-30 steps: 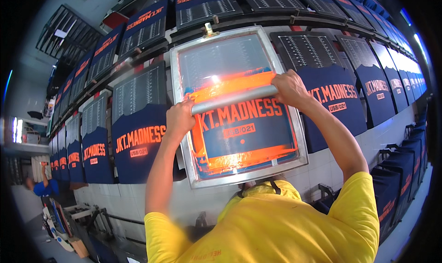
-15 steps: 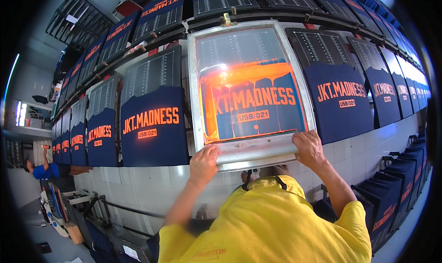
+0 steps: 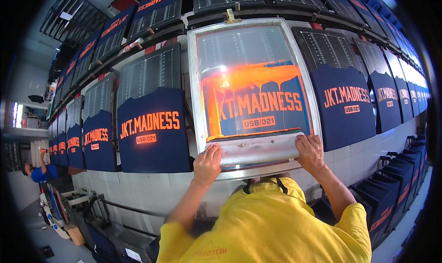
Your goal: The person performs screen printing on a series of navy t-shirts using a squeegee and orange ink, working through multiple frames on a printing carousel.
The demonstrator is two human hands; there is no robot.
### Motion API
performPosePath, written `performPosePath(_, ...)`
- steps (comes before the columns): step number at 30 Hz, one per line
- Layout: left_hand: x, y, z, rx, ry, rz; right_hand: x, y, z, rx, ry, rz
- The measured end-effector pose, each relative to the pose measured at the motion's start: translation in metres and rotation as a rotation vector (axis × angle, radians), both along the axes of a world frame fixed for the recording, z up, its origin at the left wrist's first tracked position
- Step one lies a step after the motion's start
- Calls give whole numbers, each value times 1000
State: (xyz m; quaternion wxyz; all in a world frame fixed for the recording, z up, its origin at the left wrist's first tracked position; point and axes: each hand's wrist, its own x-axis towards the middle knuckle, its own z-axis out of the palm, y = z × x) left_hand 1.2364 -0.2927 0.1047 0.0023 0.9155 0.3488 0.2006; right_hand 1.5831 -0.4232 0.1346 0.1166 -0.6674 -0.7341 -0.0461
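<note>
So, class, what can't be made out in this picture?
All in the head view:
Left hand and right hand: palms hidden by their own backs.
Part of the screen: covered by the metal bar.
Farthest right-hand shirts: too small to read.
Top-row shirts: cut off by the upper edge.

Bright glare on screen (image 3: pixel 252 86), fisheye-bent edges, black corners

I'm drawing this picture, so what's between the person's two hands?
In the head view, a silver squeegee spans from the left hand to the right hand, across the metal frame.
</note>
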Motion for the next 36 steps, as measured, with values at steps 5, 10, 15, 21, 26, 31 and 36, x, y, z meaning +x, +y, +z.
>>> performPosePath(5, 12, 46, 0, -26, 18, -6, 12, 40, 1, 8, -34, 5)
performPosePath(10, 30, 98, 2, 0, 19, -40, 27, 86, 6, -22, -19, 9)
performPosePath(15, 48, 154, 7, -59, -16, -60, 46, 136, 4, -40, -42, 19)
performPosePath(21, 67, 191, 19, -73, -19, -21, 71, 189, 14, -152, -32, -5)
performPosePath(26, 80, 213, 42, -174, 116, 55, 90, 207, 23, -77, 22, 17)
performPosePath(31, 74, 201, 57, -207, 93, 99, 87, 219, 58, -183, -32, 26)
performPosePath(36, 76, 189, 90, -168, 108, 121, 88, 205, 85, -31, -10, 35)
